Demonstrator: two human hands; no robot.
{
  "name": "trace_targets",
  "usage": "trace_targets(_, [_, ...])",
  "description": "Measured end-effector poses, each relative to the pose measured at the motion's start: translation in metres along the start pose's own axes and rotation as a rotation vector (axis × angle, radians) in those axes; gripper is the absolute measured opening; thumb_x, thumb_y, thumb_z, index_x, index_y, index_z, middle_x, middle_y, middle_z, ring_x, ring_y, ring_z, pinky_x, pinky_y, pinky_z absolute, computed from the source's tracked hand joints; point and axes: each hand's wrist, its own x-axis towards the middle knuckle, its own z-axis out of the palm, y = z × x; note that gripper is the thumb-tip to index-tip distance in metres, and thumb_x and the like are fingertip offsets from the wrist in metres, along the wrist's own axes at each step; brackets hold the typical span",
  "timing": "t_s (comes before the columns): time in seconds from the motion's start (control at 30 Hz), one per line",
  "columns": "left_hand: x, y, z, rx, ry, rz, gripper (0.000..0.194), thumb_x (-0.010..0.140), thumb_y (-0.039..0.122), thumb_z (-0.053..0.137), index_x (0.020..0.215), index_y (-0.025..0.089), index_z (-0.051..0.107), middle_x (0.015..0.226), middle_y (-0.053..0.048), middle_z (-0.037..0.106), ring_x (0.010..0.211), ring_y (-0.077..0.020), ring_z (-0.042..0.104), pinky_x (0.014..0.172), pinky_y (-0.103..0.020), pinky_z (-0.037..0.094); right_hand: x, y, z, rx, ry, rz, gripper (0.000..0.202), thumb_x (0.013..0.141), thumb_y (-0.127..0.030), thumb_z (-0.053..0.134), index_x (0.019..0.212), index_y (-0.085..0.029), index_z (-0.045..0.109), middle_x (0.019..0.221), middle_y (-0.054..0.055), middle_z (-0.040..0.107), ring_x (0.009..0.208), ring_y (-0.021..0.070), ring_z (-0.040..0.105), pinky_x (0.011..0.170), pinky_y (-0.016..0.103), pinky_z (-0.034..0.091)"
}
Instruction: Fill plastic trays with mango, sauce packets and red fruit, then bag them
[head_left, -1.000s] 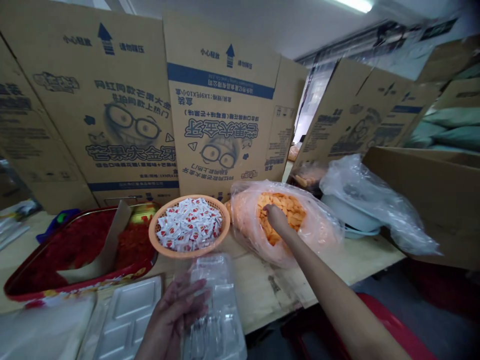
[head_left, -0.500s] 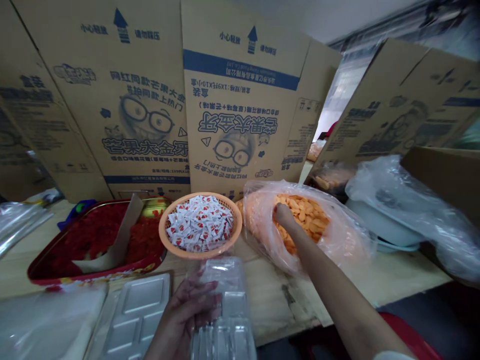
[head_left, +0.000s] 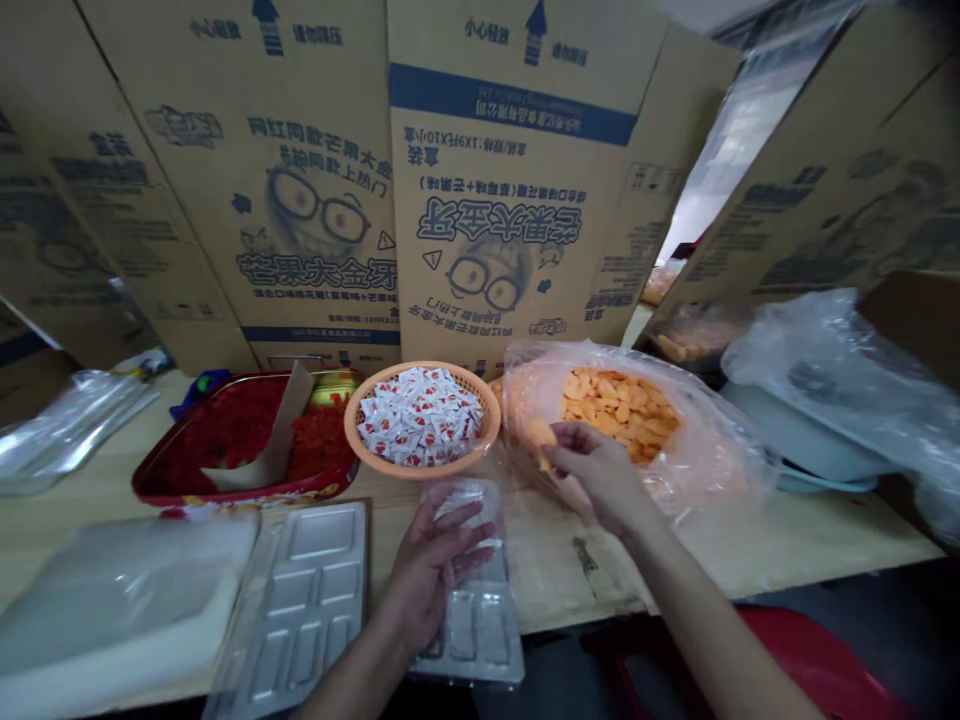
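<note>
My right hand (head_left: 589, 465) pinches an orange piece (head_left: 541, 442) in front of the plastic bag (head_left: 720, 460), which lies open around a heap of orange pieces (head_left: 619, 405). My left hand (head_left: 435, 565) lies over a clear compartment tray (head_left: 480, 635) at the table's front edge, fingers spread across its upper part; I see nothing in the lower compartments. Behind that tray stands an orange basket (head_left: 352, 425) of small white-and-red packets (head_left: 420, 415).
To the left is a red tin (head_left: 247, 492) with red pieces and a cardboard divider. Stacked trays (head_left: 315, 590) lie in front of it. Cardboard boxes (head_left: 510, 200) stand behind. Right are a covered pale-blue basin (head_left: 810, 430) and a red stool (head_left: 802, 650).
My right hand has come out of the bag, toward me, with an orange piece. My left hand and the clear tray now appear lower and flatter, and the view has shifted.
</note>
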Motion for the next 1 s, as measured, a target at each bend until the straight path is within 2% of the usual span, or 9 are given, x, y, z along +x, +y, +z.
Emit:
trace_targets(0.1, [0.003,-0.006,0.009,-0.024,-0.003,0.049,0.066,0.063,0.014,0.073,0.119,0.022,0.04,0.119,-0.013,0.056,0.094,-0.0274,0.062,0.081,-0.038,0.048,-0.025,-0.001,0.047,-0.112,-0.073,-0.111,0.018,0.064,-0.026,0.058,0.079,-0.016,0.055,0.068,0.001,0.057,0.061,0.0144,0.053,0.055,0.026,0.043])
trace_targets(0.2, [0.003,-0.011,0.012,-0.039,-0.034,0.078,0.068,0.06,0.015,0.075,0.119,0.024,0.042,0.114,-0.01,0.059,0.091,-0.0241,0.063,0.079,-0.037,0.048,-0.033,0.004,0.076,-0.301,-0.033,-0.188,0.025,0.068,-0.019,0.054,0.092,-0.016,0.054,0.074,0.004,0.061,0.065,0.0175,0.057,0.056,0.028,0.043])
trace_targets(0.37, [0.002,-0.018,0.009,-0.028,-0.054,0.08,0.069,0.058,0.014,0.074,0.12,0.026,0.044,0.104,-0.006,0.063,0.087,-0.0213,0.062,0.072,-0.031,0.048,-0.037,-0.002,0.088,-0.661,-0.05,-0.296,0.017,0.073,-0.021,0.056,0.091,-0.018,0.055,0.082,0.01,0.066,0.072,0.0238,0.062,0.059,0.032,0.044])
trace_targets(0.6, [0.002,-0.016,0.006,-0.011,-0.056,0.012,0.064,0.061,0.007,0.07,0.117,0.022,0.045,0.098,-0.004,0.064,0.084,-0.0188,0.062,0.069,-0.027,0.048,-0.041,-0.014,0.104,-1.038,-0.156,-0.253,0.021,0.085,-0.028,0.047,0.099,-0.016,0.057,0.085,0.013,0.068,0.07,0.0256,0.064,0.053,0.031,0.04])
trace_targets(0.67, [0.001,-0.01,0.003,-0.031,-0.079,0.004,0.066,0.064,0.007,0.07,0.121,0.023,0.041,0.102,-0.006,0.064,0.087,-0.0202,0.063,0.074,-0.031,0.049,-0.037,-0.016,0.095,-0.986,-0.13,-0.358,0.022,0.087,-0.034,0.046,0.095,-0.019,0.058,0.087,0.011,0.067,0.072,0.0225,0.063,0.054,0.028,0.039])
trace_targets(0.77, [0.0,0.0,-0.004,-0.055,-0.053,-0.04,0.073,0.067,0.009,0.069,0.128,0.025,0.033,0.115,-0.009,0.059,0.098,-0.0247,0.061,0.084,-0.037,0.048,-0.011,-0.015,0.057,-0.873,0.077,-0.402,0.028,0.09,-0.038,0.036,0.092,-0.021,0.058,0.088,0.007,0.065,0.072,0.0179,0.06,0.057,0.026,0.038])
trace_targets(0.87, [-0.001,0.009,-0.012,-0.07,-0.06,-0.073,0.076,0.068,0.007,0.067,0.131,0.026,0.028,0.123,-0.012,0.055,0.105,-0.0278,0.058,0.086,-0.038,0.047,0.037,0.001,0.007,-0.999,0.263,-0.149,0.028,0.091,-0.027,0.032,0.103,-0.017,0.056,0.099,0.011,0.062,0.083,0.0196,0.059,0.063,0.026,0.038])
trace_targets(0.93, [-0.003,0.012,-0.017,-0.093,-0.082,-0.08,0.075,0.07,0.007,0.066,0.132,0.026,0.027,0.123,-0.012,0.054,0.105,-0.0291,0.057,0.086,-0.039,0.047,0.071,0.02,-0.018,-1.078,0.224,0.072,0.026,0.086,-0.017,0.038,0.104,-0.01,0.056,0.102,0.018,0.061,0.087,0.0223,0.059,0.065,0.027,0.039])
trace_targets(1.0, [-0.004,0.014,-0.021,-0.113,-0.077,-0.091,0.072,0.073,0.009,0.064,0.132,0.026,0.027,0.12,-0.012,0.057,0.102,-0.0297,0.059,0.083,-0.04,0.049,0.097,0.04,-0.031,-1.078,0.174,0.151,0.023,0.08,-0.011,0.045,0.097,-0.004,0.059,0.088,0.02,0.063,0.082,0.0242,0.061,0.063,0.028,0.039])
